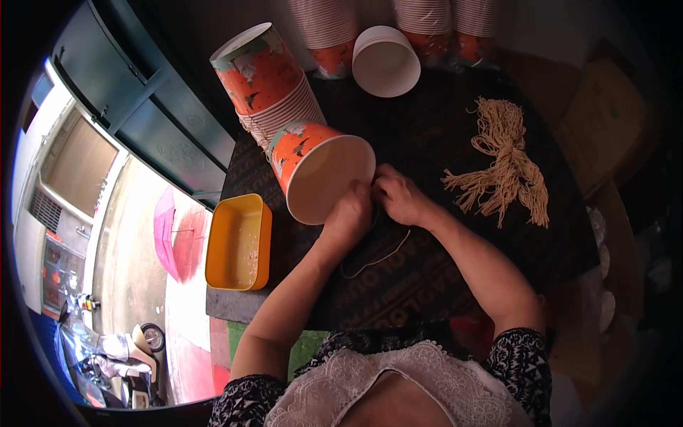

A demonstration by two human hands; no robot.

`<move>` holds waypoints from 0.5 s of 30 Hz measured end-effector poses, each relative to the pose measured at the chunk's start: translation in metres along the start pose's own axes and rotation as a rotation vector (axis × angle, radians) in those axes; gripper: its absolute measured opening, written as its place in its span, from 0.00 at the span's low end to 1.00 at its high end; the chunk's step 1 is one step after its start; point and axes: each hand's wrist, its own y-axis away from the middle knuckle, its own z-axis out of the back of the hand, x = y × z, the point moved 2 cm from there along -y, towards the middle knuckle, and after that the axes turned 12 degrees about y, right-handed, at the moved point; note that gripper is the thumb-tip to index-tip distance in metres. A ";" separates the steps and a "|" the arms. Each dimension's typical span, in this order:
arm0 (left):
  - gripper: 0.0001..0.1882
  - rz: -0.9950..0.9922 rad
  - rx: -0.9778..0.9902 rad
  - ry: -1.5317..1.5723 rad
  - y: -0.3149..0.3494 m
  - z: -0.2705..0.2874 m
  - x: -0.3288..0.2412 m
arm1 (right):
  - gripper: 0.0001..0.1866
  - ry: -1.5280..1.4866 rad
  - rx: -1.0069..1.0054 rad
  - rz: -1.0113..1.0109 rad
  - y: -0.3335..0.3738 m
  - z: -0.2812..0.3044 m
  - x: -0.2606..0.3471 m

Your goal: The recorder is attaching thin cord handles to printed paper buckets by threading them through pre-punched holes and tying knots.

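Where the two hands meet at the rim of the cup [320, 178], the grip is a pinch: the left hand [350, 213] has its fingers pressed together at the lower right edge of the rim, and the right hand [400, 199] closes against it from the other side, both on a thin string [377, 252]. What exactly lies between the fingertips is hidden by the knuckles. The string runs from the hands down in a loose loop that lies on the counter [427, 128] toward the person. The cup lies on its side, mouth toward the person, orange printed wall up, white inside showing, resting against a nested stack [267, 82] of the same cups that also lies tilted on the counter. Judged from this, the string is being fixed to this one cup at its rim and the fixing is not finished, since most of the string is slack. Plenty appears left: the stack behind, further upright stacks [427, 21] at the far edge, and a single white cup [388, 60] lying mouth outward between them. Right of the hands, well apart, lies a bundle [505, 160] of tan cut strings, large and little used by the look of it. Left of the cup, near the counter edge, sits a yellow tray [238, 242], with only small specks inside.
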 end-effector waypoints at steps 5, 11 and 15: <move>0.04 -0.144 0.006 -0.078 -0.002 0.001 0.001 | 0.04 -0.087 -0.031 -0.020 -0.001 -0.001 -0.005; 0.06 -0.039 -0.062 0.115 -0.004 0.007 0.003 | 0.09 -0.363 -0.093 -0.380 -0.002 0.005 0.003; 0.06 -0.114 -0.080 0.114 -0.007 0.009 -0.003 | 0.16 -0.482 -0.057 -0.512 0.002 -0.003 0.008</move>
